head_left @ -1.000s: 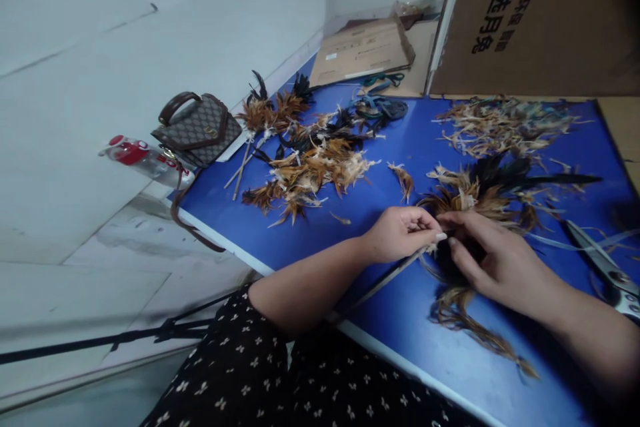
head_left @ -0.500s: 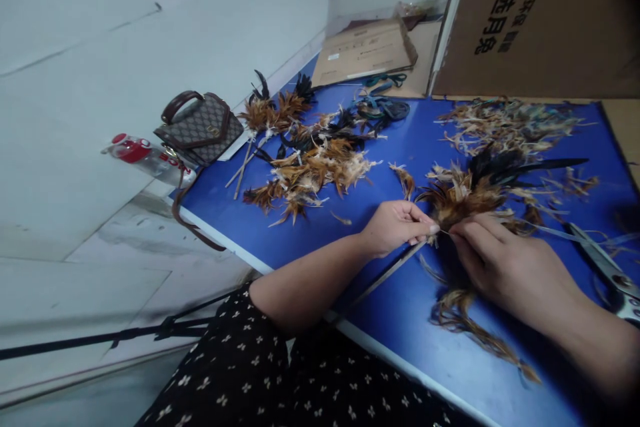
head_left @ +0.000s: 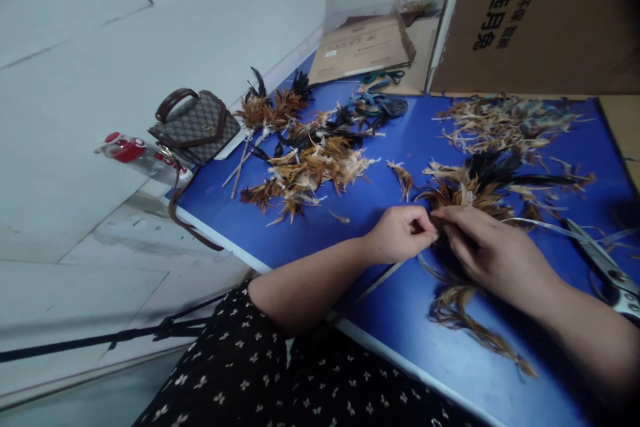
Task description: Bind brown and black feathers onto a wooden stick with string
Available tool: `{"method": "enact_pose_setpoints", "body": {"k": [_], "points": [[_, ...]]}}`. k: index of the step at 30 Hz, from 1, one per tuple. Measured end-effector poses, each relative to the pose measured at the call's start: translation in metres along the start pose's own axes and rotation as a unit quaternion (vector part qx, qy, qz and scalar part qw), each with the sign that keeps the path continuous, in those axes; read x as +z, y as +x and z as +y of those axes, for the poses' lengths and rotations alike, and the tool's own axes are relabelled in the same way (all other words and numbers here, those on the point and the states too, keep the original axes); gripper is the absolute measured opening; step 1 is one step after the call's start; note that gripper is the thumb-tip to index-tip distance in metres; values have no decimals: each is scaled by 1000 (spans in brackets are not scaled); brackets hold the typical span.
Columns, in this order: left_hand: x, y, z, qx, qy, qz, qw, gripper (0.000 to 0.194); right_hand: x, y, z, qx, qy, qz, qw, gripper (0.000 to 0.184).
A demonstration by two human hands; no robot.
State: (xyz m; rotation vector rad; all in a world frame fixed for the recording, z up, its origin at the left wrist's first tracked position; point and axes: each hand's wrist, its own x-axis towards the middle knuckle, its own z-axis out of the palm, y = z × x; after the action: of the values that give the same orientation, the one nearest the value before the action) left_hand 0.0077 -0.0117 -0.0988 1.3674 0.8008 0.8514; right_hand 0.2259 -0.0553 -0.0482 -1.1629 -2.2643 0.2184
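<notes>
My left hand (head_left: 404, 233) is closed in a pinch, thumb against the fingers, just in front of a feather bundle (head_left: 473, 190) of brown and black feathers. Touching or nearly touching it is my right hand (head_left: 493, 247), also pinched, at the near end of the bundle. A thin strand ran between the fingertips a moment ago; the fingers now hide it. A thin stick (head_left: 381, 281) comes out beneath my left hand. Loose long brown feathers (head_left: 480, 330) lie below my right hand, and scissors (head_left: 607, 270) lie to its right.
Feather bunches (head_left: 315, 167) lie left on the blue table (head_left: 420, 347). Another feather pile (head_left: 510, 121) is at the back right, near a big cardboard box (head_left: 540, 27). A handbag (head_left: 197, 125) and a bottle (head_left: 145, 159) stand by the wall, left. Flat cardboard (head_left: 363, 47) lies behind.
My hands have drawn together at the bundle's base, the right moving slightly left. My left fingers have curled in more, and the strand between the hands no longer shows.
</notes>
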Motion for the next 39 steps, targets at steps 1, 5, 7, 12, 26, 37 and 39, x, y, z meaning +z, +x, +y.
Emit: {"method": "enact_pose_setpoints", "body": {"k": [1, 5, 7, 12, 26, 37, 39], "points": [[0, -1, -1, 22, 20, 2, 1000, 24, 7, -1, 5, 11, 9, -2, 1000, 30], [1, 0, -2, 120, 93, 13, 988, 13, 25, -4, 20, 19, 23, 6, 1000, 28], [0, 1, -2, 169, 138, 20, 976, 12, 27, -4, 22, 14, 45, 19, 999, 23], [-2, 2, -1, 269, 259, 21, 927, 21, 23, -1, 17, 44, 107, 9, 993, 16], [-8, -1, 4, 359, 395, -34, 845, 25, 5, 3, 28, 133, 261, -83, 953, 52], [-11, -2, 3, 381, 391, -31, 837, 21, 2, 2, 27, 96, 256, -89, 958, 38], [-11, -2, 2, 369, 392, -37, 842, 20, 2, 2, 25, 95, 243, -83, 962, 32]]}}
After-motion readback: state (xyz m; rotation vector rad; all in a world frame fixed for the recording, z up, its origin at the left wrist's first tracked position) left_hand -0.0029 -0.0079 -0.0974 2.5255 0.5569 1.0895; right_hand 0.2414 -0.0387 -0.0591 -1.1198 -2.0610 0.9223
